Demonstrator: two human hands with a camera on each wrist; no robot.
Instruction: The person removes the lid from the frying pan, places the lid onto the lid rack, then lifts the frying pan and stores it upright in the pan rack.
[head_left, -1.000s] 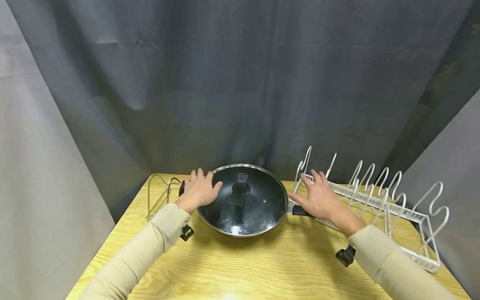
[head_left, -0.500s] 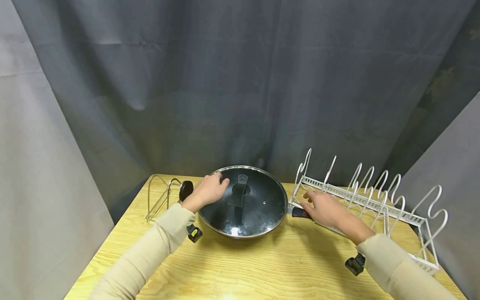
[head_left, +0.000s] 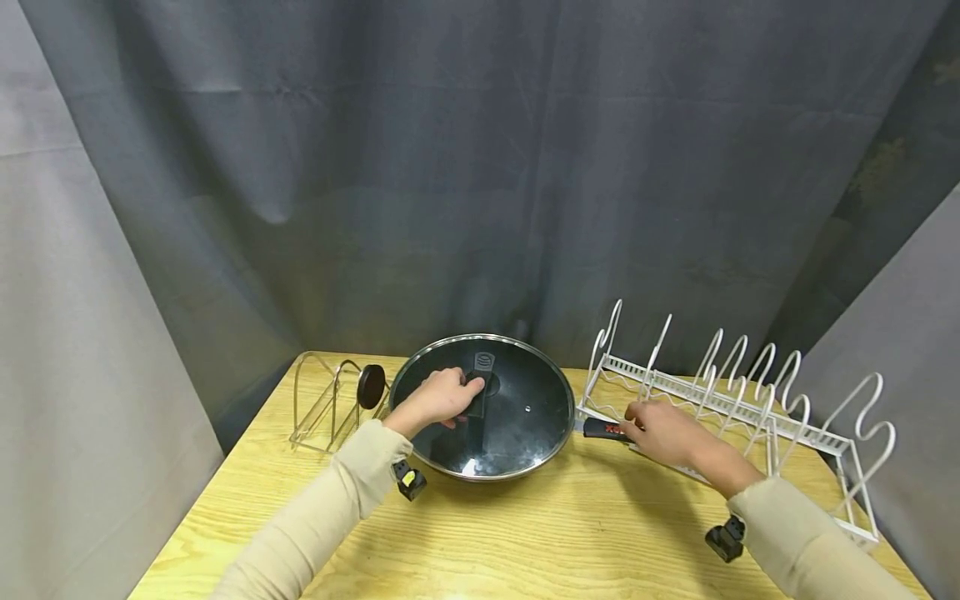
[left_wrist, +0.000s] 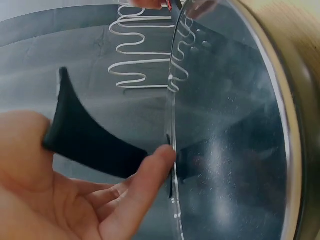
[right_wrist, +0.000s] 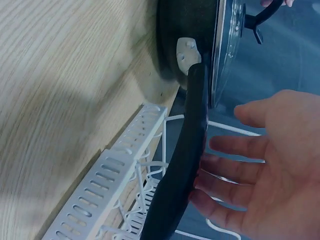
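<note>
A wide black frying pan (right_wrist: 172, 30) stands on the table under a glass lid (head_left: 525, 375) with a metal rim. My left hand (head_left: 442, 396) holds the lid's black arched handle (left_wrist: 95, 140), thumb over its top and fingers beneath, one fingertip right at the glass. To the right, my right hand (head_left: 667, 433) hovers beside the pan's long black handle (right_wrist: 182, 160). In the right wrist view its fingers are extended and spread, fingertips right at the edge of that handle.
A white wire rack (head_left: 813, 429) with wavy upright dividers spans the table's right side, close behind the pan handle. At the left stands a small metal wire rack (head_left: 334, 408) beside a dark round disc (head_left: 371, 387). A grey curtain (head_left: 480, 167) hangs behind the wooden table (head_left: 517, 542).
My left hand has moved right from the pan's left side onto the lid handle, uncovering the dark disc. The right hand has lowered beside the pan handle, its fingers drawing closer together.
</note>
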